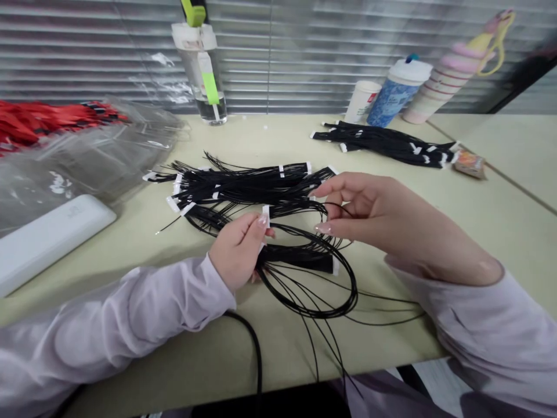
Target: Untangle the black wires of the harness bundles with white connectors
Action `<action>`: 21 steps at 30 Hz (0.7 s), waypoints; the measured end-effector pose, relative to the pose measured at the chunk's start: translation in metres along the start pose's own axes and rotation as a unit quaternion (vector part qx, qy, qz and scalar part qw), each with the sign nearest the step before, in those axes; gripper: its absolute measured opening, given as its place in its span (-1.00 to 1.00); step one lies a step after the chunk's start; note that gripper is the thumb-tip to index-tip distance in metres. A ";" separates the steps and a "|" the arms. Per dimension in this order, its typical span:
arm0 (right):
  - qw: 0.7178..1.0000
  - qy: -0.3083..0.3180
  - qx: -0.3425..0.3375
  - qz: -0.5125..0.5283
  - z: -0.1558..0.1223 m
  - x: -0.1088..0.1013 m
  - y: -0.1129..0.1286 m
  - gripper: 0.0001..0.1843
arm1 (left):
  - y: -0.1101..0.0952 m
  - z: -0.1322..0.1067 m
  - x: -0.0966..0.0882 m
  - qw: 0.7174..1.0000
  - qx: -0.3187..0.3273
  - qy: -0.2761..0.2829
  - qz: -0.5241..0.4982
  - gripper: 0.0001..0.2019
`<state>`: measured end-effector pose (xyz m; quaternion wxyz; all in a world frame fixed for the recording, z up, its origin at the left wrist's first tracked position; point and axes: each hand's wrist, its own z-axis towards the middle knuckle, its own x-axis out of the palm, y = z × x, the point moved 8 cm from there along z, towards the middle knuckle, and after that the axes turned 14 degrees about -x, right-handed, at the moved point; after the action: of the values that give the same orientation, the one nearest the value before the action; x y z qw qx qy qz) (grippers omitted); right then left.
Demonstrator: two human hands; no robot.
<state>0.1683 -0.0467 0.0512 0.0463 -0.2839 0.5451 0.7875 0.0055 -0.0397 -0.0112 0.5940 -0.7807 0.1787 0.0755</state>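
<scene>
A loose pile of thin black wire bundles (243,186) with white-tipped ends lies on the pale table (278,136). My left hand (238,249) is shut on a black wire bundle (300,259), pinching it near a white tag (266,216). Long strands from the bundle curl into a wide wire loop (313,302) in front of it. My right hand (361,212) is to the right, with its fingertips among thin strands by the loop. Whether those fingers grip the strands is hidden.
A second black wire bundle (387,145) lies at the back right, near a small snack packet (469,164). A clear plastic bag (108,151) with red lanyards (39,122) and a white power bank (52,241) are on the left. A clear bottle (202,87), paper cup (362,101) and tumblers stand behind.
</scene>
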 end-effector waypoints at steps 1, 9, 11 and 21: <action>1.000 -0.003 0.005 0.001 0.000 0.000 -0.001 -0.66 | 0.000 0.000 0.000 1.000 -0.002 0.000 0.000 -0.64; 0.959 0.004 -0.063 -0.276 -0.008 -0.029 0.010 -0.91 | 0.009 0.006 -0.006 0.996 -0.024 -0.031 -0.077 -0.65; 0.943 0.145 -0.060 -0.295 -0.015 -0.010 0.004 -0.81 | 0.011 0.008 -0.007 0.994 -0.033 -0.038 -0.099 -0.66; 0.890 0.119 -0.031 -0.438 -0.022 -0.001 0.003 -0.89 | 0.015 0.009 -0.007 0.992 -0.043 -0.039 -0.113 -0.66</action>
<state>0.1766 -0.0671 0.0483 0.3122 -0.5871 0.3419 0.6640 -0.0059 -0.0328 -0.0248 0.5710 -0.8173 0.0620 0.0461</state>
